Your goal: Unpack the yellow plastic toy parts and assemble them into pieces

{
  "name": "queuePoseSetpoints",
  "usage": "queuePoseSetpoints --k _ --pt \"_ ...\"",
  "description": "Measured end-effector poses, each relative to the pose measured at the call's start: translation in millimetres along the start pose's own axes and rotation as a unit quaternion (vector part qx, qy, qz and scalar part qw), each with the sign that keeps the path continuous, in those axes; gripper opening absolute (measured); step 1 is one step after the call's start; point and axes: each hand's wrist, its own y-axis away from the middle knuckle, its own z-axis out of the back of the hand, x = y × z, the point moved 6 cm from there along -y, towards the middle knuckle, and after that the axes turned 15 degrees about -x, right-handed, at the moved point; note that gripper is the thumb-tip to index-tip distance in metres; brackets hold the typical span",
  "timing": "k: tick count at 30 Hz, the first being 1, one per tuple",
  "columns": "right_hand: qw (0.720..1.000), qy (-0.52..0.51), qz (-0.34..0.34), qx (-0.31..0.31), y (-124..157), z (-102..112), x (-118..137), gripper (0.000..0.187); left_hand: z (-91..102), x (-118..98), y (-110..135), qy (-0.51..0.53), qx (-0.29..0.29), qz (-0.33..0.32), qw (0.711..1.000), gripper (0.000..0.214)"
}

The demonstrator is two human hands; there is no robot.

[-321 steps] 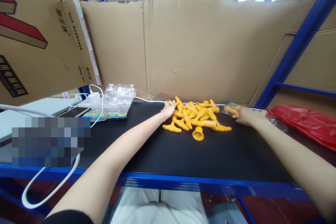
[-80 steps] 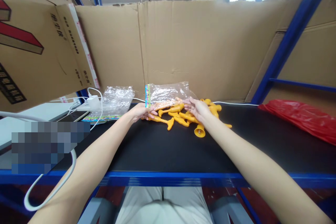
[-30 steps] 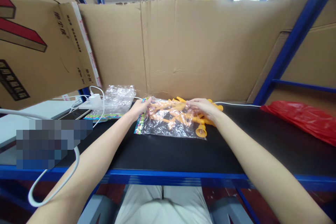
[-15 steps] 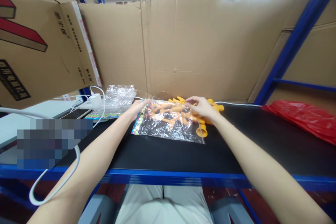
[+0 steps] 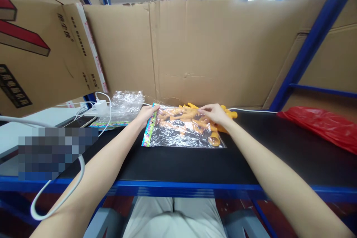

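Observation:
A clear plastic bag (image 5: 173, 139) with a colourful printed header strip lies over part of a pile of yellow plastic pieces (image 5: 231, 114), some with flared, horn-like ends. My left hand (image 5: 147, 114) pinches the bag's upper left corner at the header. At the bag's far right edge, my right hand (image 5: 216, 113) has its fingers and thumb closed on the plastic. Yellow pieces show through the film and stick out behind and to the right of it. Whether any of them are inside the bag, I cannot tell.
More clear bags (image 5: 125, 106) lie at the left, near a white charger (image 5: 101, 108) with looping cables. A red plastic bag (image 5: 318, 122) rests at the right. Cardboard (image 5: 223, 52) walls the back, and a blue frame edge (image 5: 178, 187) runs along the front.
The bag now lies flatter and is drawn wider, its lower right corner shifted right and slightly up. Its header strip shows more fully. Both hands stay in nearly the same place.

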Motion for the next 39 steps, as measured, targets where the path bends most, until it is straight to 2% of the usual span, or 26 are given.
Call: queuePoseSetpoints --k 3,7,14,20,25,30,33,35,39 --pt "0.999 -0.033 -0.016 0.007 -0.4 -1.6 0.9 0.008 0.3 0.3 -3.5 -0.006 -0.001 -0.019 1.0 0.022" --pt "0.998 -0.057 -0.038 -0.014 -1.0 -1.0 3.6 0.018 2.5 0.5 -7.5 -0.028 -0.019 -0.049 0.998 0.02" --pt "1.0 -0.014 -0.006 0.008 -0.3 -3.8 3.4 0.013 -5.0 -6.8 5.6 -0.031 0.033 -0.059 0.997 0.022" --pt "0.999 -0.003 0.007 -0.035 -3.0 -0.3 4.7 0.019 -5.5 -14.8 8.3 -0.043 0.042 -0.08 0.995 0.021" --pt "0.996 -0.054 -0.037 -0.054 -2.0 -2.3 9.2 0.025 -6.6 -18.2 11.4 0.002 0.029 -0.074 0.997 0.02" --pt "0.989 -0.099 -0.066 -0.087 -2.6 -0.6 8.3 0.023 -9.4 -19.3 13.2 0.078 0.03 -0.046 0.995 0.014" --pt "0.981 -0.136 -0.058 -0.129 -5.4 8.3 8.0 0.023 -14.8 -16.9 16.0 0.097 0.081 0.006 0.992 0.02" --pt "0.97 -0.167 -0.044 -0.173 -8.0 18.0 8.4 0.023 -19.2 -14.9 21.0 0.069 0.129 0.025 0.989 0.028" --pt "0.952 -0.206 -0.039 -0.223 -11.8 30.3 6.6 0.023 -20.4 -15.1 28.2 -0.029 0.154 -0.038 0.987 0.026"
